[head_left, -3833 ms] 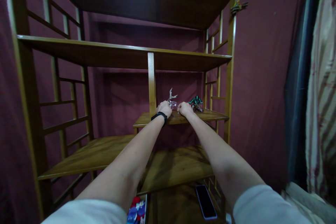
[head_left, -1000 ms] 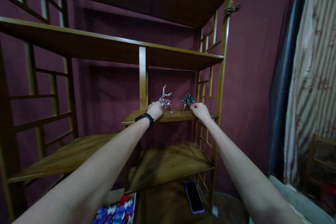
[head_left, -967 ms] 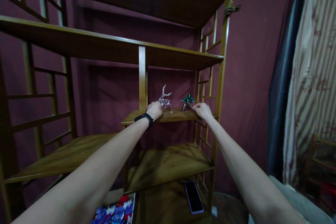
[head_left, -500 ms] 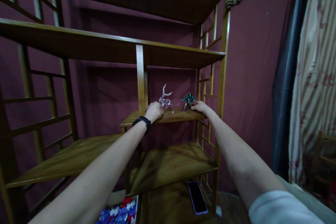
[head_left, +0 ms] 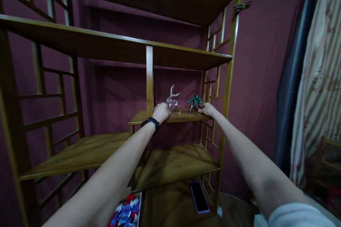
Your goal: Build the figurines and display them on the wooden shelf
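A clear glass-like deer figurine (head_left: 173,104) with tall antlers stands upright on the small raised shelf (head_left: 183,116). My left hand (head_left: 161,112), with a black band on its wrist, is closed at the deer's left side; its fingertips are mostly hidden behind the hand and the figurine. To the right, on the same shelf, stands a green and dark action figure (head_left: 195,101) with its legs apart. My right hand (head_left: 207,109) pinches its lower right side between thumb and fingers.
A wooden post (head_left: 149,81) rises left of the deer, and an upper shelf (head_left: 106,37) runs overhead. Below are a wider shelf (head_left: 176,165), a phone (head_left: 199,197) and a box of colourful pieces (head_left: 128,212). A striped curtain (head_left: 314,78) hangs at the right.
The whole view has shifted, so the rack appears farther right. Both hands stay at the same figurines, which keep nearly the same places on the shelf.
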`<state>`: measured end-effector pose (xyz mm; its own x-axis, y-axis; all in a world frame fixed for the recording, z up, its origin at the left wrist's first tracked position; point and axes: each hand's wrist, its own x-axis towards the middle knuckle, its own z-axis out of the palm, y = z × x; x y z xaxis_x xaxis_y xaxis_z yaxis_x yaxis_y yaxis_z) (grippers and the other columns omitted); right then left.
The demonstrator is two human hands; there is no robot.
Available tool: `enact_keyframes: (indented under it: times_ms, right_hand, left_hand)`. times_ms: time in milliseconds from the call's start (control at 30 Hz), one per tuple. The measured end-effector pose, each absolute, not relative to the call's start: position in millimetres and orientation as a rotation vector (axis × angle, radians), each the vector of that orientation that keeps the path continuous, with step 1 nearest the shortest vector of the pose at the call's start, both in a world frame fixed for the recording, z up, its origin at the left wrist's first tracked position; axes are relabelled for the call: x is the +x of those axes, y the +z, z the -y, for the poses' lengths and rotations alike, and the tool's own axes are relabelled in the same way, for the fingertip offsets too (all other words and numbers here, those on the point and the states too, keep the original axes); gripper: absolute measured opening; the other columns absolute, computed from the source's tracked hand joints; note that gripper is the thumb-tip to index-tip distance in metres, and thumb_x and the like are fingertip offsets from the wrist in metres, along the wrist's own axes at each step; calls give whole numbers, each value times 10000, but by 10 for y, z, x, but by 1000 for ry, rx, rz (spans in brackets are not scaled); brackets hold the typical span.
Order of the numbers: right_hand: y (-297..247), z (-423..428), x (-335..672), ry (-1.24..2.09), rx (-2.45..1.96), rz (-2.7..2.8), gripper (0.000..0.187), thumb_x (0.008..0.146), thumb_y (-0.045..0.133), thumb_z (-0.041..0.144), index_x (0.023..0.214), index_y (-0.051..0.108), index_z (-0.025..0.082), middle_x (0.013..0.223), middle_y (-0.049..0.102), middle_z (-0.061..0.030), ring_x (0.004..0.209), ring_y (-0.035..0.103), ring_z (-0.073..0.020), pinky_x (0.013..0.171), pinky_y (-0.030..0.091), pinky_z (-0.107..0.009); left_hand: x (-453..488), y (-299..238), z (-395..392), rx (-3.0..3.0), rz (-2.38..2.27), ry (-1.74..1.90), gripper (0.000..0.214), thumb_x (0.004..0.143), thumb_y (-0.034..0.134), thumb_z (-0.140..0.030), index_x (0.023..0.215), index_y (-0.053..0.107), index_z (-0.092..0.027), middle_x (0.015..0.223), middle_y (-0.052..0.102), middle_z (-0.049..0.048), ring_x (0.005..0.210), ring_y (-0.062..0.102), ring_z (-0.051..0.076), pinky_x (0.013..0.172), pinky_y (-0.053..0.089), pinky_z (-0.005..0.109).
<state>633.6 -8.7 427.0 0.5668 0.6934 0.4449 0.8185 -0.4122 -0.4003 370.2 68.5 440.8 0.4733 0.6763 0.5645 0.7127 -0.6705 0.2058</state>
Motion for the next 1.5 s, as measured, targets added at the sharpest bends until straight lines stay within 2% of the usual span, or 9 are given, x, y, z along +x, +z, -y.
enact_keyframes:
  times_ms: [400, 700, 1033, 1500]
  right_hand:
    - [4225, 329, 6247, -285, -2204, 1161, 340, 668, 611, 444, 898, 658, 198, 928, 662, -62, 880, 617, -203, 689, 432, -241]
    - [4194, 369, 6155, -320, -2188, 1109, 389, 683, 590, 466, 990, 648, 236, 1032, 653, -74, 997, 591, -238, 784, 442, -294]
    - [4196, 414, 6004, -339, -2255, 1009, 395, 726, 557, 450, 1066, 617, 258, 1079, 638, -91, 1021, 584, -261, 798, 453, -343]
    - [4202, 471, 5953, -377, -2241, 1018, 348, 758, 543, 397, 1060, 623, 243, 1047, 649, -87, 990, 597, -238, 768, 456, -301]
  left_hand:
    - [3697, 4386, -672, -2707, 1257, -1044, 145, 664, 640, -284, 763, 690, -190, 838, 693, 78, 824, 628, 204, 693, 454, 247]
    - [3697, 4396, -643, -2691, 1279, -1028, 173, 656, 656, -301, 779, 703, -189, 799, 695, 87, 819, 635, 209, 720, 456, 253]
    - [3689, 4390, -613, -2671, 1240, -1030, 187, 669, 646, -311, 797, 703, -187, 835, 697, 101, 839, 639, 227, 734, 467, 272]
    - [3671, 4395, -558, -2674, 1248, -988, 182, 709, 627, -285, 833, 689, -168, 860, 692, 111, 887, 631, 220, 776, 459, 260]
